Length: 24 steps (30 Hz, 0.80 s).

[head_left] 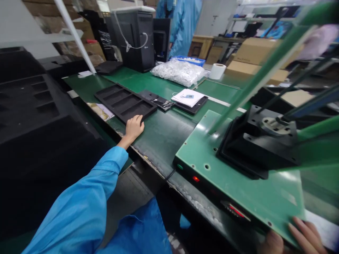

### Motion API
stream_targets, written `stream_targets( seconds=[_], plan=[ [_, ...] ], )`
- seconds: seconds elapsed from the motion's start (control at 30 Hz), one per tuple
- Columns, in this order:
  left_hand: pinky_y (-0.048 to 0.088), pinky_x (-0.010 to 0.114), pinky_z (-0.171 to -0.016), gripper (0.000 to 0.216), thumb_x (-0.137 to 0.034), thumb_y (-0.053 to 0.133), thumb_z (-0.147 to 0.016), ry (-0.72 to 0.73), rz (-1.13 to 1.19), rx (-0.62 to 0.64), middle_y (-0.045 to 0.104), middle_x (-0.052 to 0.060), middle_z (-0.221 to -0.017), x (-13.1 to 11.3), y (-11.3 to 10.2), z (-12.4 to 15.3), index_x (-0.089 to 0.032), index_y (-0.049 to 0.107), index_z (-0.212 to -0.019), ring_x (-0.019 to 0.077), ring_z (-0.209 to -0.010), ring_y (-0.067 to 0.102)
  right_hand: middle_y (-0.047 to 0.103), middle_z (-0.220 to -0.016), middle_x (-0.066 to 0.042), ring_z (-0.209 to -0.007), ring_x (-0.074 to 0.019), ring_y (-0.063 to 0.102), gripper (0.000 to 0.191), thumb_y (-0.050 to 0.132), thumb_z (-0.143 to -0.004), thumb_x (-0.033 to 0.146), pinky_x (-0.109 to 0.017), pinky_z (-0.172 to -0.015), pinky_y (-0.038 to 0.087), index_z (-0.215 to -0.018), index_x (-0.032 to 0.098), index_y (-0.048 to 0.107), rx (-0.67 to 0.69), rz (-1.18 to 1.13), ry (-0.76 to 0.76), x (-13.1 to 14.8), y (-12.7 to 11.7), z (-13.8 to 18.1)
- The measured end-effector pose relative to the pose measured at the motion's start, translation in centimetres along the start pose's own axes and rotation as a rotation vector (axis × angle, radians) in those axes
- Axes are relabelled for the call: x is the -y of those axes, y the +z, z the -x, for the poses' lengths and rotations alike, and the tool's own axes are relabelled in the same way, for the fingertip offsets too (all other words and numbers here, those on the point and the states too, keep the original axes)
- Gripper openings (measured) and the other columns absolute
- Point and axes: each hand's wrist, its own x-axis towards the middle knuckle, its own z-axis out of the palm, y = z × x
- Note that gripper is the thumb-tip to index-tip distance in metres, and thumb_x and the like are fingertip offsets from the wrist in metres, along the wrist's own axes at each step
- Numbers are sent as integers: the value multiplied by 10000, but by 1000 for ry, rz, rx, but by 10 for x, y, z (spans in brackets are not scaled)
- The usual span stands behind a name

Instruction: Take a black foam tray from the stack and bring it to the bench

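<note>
Open belt mid-frame; clutter left, back and right.
Bare green belt (164, 134) between black compartment tray (125, 102) and green fixture plate (238, 176) is passable. Left hand (134, 127) rests at the tray's near edge. Small black tray (156, 99) and paper-topped tray (189, 100) block the back of the gap; plastic bag (178, 72) and tape roll (217, 70) lie farther back. Black block (256, 144) and slanted green bar (265, 70) crowd the right. Stacked black trays (29, 106) wall off the left. Right hand (293, 240) grips the plate's near corner.

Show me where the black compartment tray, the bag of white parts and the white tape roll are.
black compartment tray (124, 102), head view, middle divider.
bag of white parts (178, 71), head view, bag's top.
white tape roll (217, 71), head view, side wall.
</note>
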Motion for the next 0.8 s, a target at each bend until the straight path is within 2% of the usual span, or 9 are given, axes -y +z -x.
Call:
stream_targets(
  seconds=[0.07, 0.17, 0.3, 0.37, 0.47, 0.57, 0.67, 0.7, 0.8],
  plan=[
    [394, 384, -1030, 396, -240, 464, -939, 43, 29, -39, 591, 160, -1364, 3, -1, -1, -105, 628, -1273, 278, -1215, 564, 676, -1171, -54, -1126, -448, 597, 515, 707, -779, 422, -722, -1014, 483, -1282, 503, 633, 13, 8, -94, 4, 0, -4],
    [348, 401, -1091, 336, -268, 447, -944, 117, 57, -89, 642, 123, -1289, 3, -6, -5, -118, 700, -1108, 260, -1224, 556, 615, -1311, -56, -1237, -391, 551, 579, 695, -857, 338, -645, -1108, 437, -1413, 401, 548, 73, 2, -133, 13, 1, -5],
    [442, 349, -947, 331, -346, 470, -892, 289, 132, -94, 719, 90, -1110, -14, -12, 1, -139, 725, -930, 237, -1047, 635, 449, -1483, -135, -1365, -380, 425, 728, 689, -893, 287, -682, -1097, 396, -1540, 266, 354, 181, 98, -47, 27, -10, 15],
    [460, 302, -769, 336, -377, 459, -861, 352, 189, -99, 744, 83, -950, -33, -9, 3, -160, 715, -837, 225, -872, 656, 411, -1495, -196, -1330, -376, 468, 747, 680, -901, 281, -633, -1014, 493, -1545, 207, 309, 193, 124, 22, 35, -24, 30],
    [283, 249, -527, 345, -454, 491, -789, 399, 267, -92, 677, 52, -647, -74, -3, -5, -188, 706, -746, 194, -574, 551, 597, -1292, -178, -1004, -269, 679, 524, 619, -923, 196, -443, -832, 610, -1424, 177, 466, 166, 134, 120, 45, -57, 41],
    [232, 229, -527, 371, -511, 523, -715, 343, 354, -3, 621, 39, -567, -127, 0, -21, -188, 706, -729, 172, -519, 469, 710, -945, -53, -727, -187, 684, 216, 580, -935, 146, -337, -720, 587, -1122, 202, 672, 24, 228, 147, 45, -99, 31],
    [307, 232, -577, 359, -517, 535, -662, 217, 475, 188, 647, 35, -622, -171, -3, -36, -190, 678, -699, 183, -617, 528, 705, -921, -47, -747, -170, 678, 133, 563, -981, 223, -299, -727, 568, -1025, 184, 683, -121, 326, 269, 22, -128, 8],
    [314, 241, -583, 335, -508, 528, -654, 199, 508, 243, 638, 32, -608, -181, -4, -39, -194, 645, -644, 187, -625, 529, 702, -945, -63, -779, -172, 680, 162, 547, -998, 265, -293, -738, 567, -1039, 168, 670, -107, 351, 316, 10, -132, 1],
    [276, 278, -570, 351, -507, 504, -627, 208, 551, 326, 521, 23, -466, -194, -3, -44, -203, 457, -456, 187, -550, 447, 701, -943, -106, -837, -204, 674, 299, 475, -1010, 381, -314, -743, 565, -977, 151, 663, 85, 448, 349, -24, -126, -6]
  ],
)
